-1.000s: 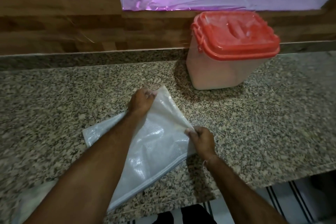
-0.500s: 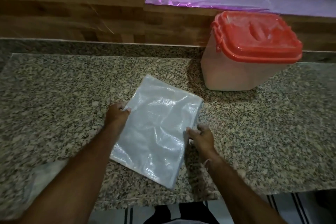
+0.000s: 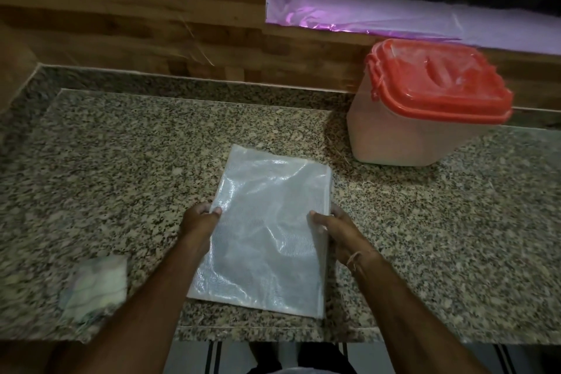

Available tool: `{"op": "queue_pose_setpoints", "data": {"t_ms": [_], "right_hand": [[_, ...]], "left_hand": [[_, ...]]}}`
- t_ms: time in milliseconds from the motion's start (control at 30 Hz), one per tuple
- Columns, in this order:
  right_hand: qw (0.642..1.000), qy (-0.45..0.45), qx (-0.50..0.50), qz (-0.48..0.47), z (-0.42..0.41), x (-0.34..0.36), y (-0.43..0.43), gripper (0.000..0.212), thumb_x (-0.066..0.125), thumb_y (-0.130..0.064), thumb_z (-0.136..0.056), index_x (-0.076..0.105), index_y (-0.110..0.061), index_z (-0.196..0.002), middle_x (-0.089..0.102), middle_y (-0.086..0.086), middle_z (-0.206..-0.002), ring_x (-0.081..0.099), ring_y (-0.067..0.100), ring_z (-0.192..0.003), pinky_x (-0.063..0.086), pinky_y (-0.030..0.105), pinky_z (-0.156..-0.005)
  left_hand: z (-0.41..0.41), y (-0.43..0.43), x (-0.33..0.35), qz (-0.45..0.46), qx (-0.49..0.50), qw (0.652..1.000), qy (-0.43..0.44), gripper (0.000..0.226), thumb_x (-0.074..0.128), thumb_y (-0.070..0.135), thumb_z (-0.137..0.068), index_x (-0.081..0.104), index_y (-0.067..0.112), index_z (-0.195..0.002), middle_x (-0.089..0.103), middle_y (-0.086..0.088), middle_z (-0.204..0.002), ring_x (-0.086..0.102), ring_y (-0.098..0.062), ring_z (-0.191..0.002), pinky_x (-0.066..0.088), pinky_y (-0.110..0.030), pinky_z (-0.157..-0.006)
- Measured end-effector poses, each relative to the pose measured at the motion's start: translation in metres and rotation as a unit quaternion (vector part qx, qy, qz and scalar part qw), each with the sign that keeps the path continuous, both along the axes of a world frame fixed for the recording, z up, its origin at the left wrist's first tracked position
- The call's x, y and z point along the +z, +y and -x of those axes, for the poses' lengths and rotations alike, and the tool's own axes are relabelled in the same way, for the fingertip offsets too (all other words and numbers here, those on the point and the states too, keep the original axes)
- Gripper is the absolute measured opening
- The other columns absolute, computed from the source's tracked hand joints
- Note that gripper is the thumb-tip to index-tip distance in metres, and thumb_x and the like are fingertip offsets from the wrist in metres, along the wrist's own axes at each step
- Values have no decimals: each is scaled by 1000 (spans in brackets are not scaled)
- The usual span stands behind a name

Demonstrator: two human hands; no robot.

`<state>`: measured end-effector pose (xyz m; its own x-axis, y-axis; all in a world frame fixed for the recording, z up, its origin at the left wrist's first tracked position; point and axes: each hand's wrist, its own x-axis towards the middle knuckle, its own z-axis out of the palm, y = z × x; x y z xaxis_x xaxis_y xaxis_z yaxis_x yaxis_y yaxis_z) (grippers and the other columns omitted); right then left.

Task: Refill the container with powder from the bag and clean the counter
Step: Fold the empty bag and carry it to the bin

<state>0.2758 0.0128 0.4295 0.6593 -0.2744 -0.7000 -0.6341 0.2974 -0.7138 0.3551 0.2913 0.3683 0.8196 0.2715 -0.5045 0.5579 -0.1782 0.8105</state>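
A: Both hands — left (image 3: 198, 217), right (image 3: 335, 226) — pinch the flat bag (image 3: 267, 231) by its side edges.
B: Placement?
A: Front-left of the lidded container (image 3: 425, 109); cloth (image 3: 97, 285) left of bag, bare counter (image 3: 455, 237) right.

Flat bag (image 3: 267, 231) near lidded container (image 3: 425, 106)

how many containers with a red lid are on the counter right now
1. The container with the red lid stands at the back right of the granite counter, near the wall, apart from the folded plastic bag. Nothing in view hides another.
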Motion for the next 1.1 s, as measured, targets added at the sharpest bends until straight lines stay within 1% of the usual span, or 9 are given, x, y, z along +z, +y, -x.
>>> {"op": "queue_pose_setpoints", "data": {"t_ms": [133, 267, 367, 433, 600, 700, 833, 933, 1100], "right_hand": [[995, 75, 56, -31, -5, 11, -1, 40, 79, -21, -87, 69, 3, -117, 74, 20, -108, 71, 32, -86, 59, 41, -80], [993, 82, 82, -34, 6, 14, 3, 21, 77, -17, -88, 71, 2, -94, 76, 21, -86, 75, 30, -67, 59, 32, -50], [990, 40, 85, 104, 13, 1, -2, 23, 81, -18, -84, 64, -6, -73, 67, 11, -72, 63, 20, -54, 50, 24, -46], [980, 18, 95, 172, 15, 1, -7, 28, 84, -24, -81, 66, -8, -67, 68, 10, -68, 63, 20, -53, 52, 26, -50], [987, -72, 58, 129, -7, 32, -17, 33, 69, -23, -95, 58, -9, -67, 58, 9, -53, 61, 21, -46, 51, 25, -46], [982, -163, 33, 85, -29, 66, -22, 29, 64, -27, -98, 61, -2, -85, 61, 16, -69, 63, 22, -56, 62, 31, -57], [965, -243, 50, 86, -48, 104, -33, 55, 62, -45, -96, 67, 8, -108, 66, 10, -77, 61, 21, -65, 54, 31, -63], [963, -234, 102, 84, -46, 106, -35, 53, 64, -46, -95, 68, 6, -100, 61, 4, -65, 51, 15, -55, 44, 28, -56], [973, -131, 165, 99, -12, 59, -38, 46, 74, -39, -88, 65, 5, -82, 60, 19, -76, 60, 27, -70, 54, 36, -69]], "left_hand": [[6, 11, 2, 21, 10, 1000, 5, 22, 69, 7, -92, 68, -1, -113, 71, -17, -108, 67, -30, -95, 53, -39, -88], [13, 15, 6, 37, 28, 999, -6, 20, 67, 3, -93, 69, -1, -113, 71, -16, -104, 67, -32, -94, 53, -37, -84], [21, 19, 11, 23, 25, 999, -10, 4, 71, 8, -92, 68, 7, -89, 65, -8, -88, 59, -22, -85, 46, -26, -70], [23, 22, 14, 25, 13, 1000, 1, 10, 74, 11, -90, 69, 5, -84, 68, -8, -86, 62, -23, -85, 52, -30, -79], [7, 15, 50, 39, 11, 999, 3, 18, 75, 14, -90, 69, 11, -73, 66, -7, -70, 57, -19, -61, 46, -24, -61], [-10, 5, 90, 67, 30, 997, -37, 16, 71, 9, -92, 66, 10, -77, 64, -9, -72, 51, -14, -51, 43, -20, -46], [-17, 4, 132, 109, 4, 987, -116, 24, 68, 17, -96, 64, 12, -73, 69, -5, -63, 58, -16, -58, 47, -24, -54], [-4, 7, 142, 93, -10, 985, -147, 31, 68, 34, -96, 67, 9, -79, 67, -6, -69, 57, -14, -56, 44, -19, -45], [46, 17, 115, -46, -58, 992, -104, 42, 63, 44, -96, 71, 7, -78, 70, -10, -79, 67, -25, -70, 47, -19, -43]]}}
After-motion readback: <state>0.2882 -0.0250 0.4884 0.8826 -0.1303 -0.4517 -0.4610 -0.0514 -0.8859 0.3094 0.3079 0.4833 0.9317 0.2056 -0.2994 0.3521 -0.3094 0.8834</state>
